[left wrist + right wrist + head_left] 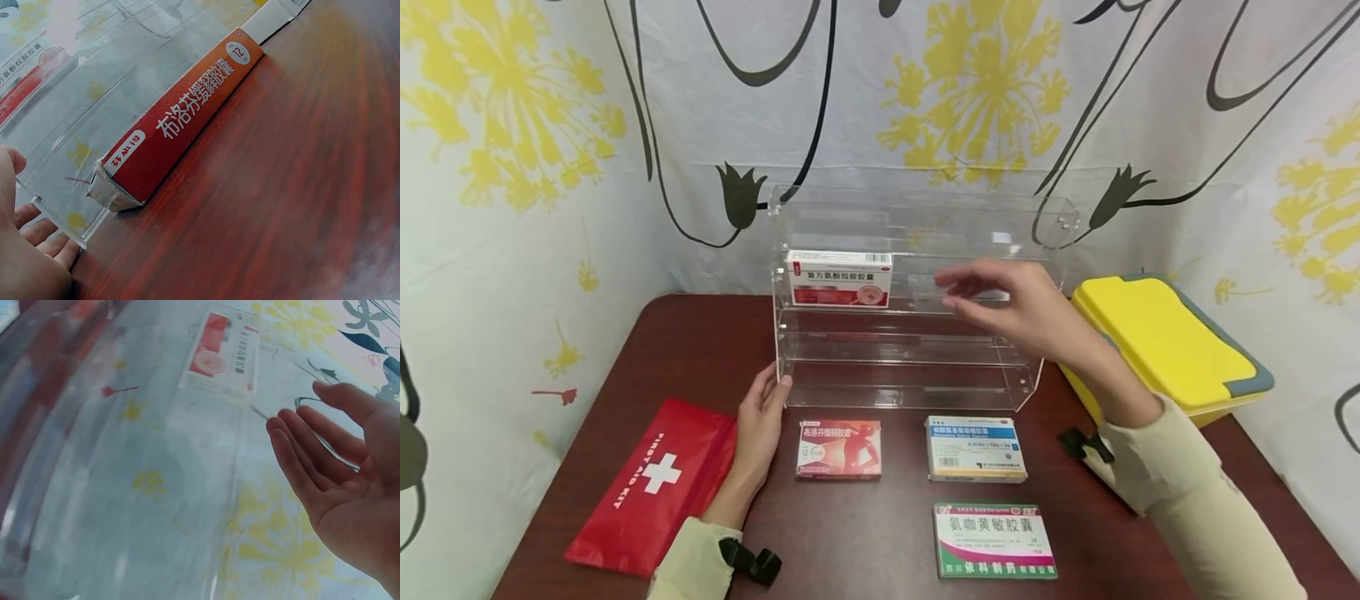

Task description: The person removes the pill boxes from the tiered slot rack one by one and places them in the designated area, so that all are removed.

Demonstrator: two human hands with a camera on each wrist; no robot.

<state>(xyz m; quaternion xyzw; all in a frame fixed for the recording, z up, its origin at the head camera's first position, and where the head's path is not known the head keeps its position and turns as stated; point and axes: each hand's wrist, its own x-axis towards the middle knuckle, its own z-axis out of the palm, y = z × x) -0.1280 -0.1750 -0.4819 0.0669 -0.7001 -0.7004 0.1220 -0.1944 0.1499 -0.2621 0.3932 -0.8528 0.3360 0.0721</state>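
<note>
A clear acrylic tiered rack point(898, 398) stands on the table, with a white-and-red medicine box point(841, 281) upright on an upper tier at its left. My left hand point(760, 425) grips the rack's lower left side edge, thumb in front and fingers behind the panel in the left wrist view. Held in the air before the upper tiers, my right hand point(1011, 304) has loosely bent fingers and nothing in them. Flat in front of the rack lie a red-orange medicine box point(838, 450), a blue-and-white medicine box point(975, 450) and a green-and-white medicine box point(995, 542).
At the left lies a red first aid kit pouch point(655, 487). A yellow bin with a grey-edged lid point(1165, 342) stands right of the rack, close to my right forearm. Behind everything hangs a patterned white cloth point(850, 108).
</note>
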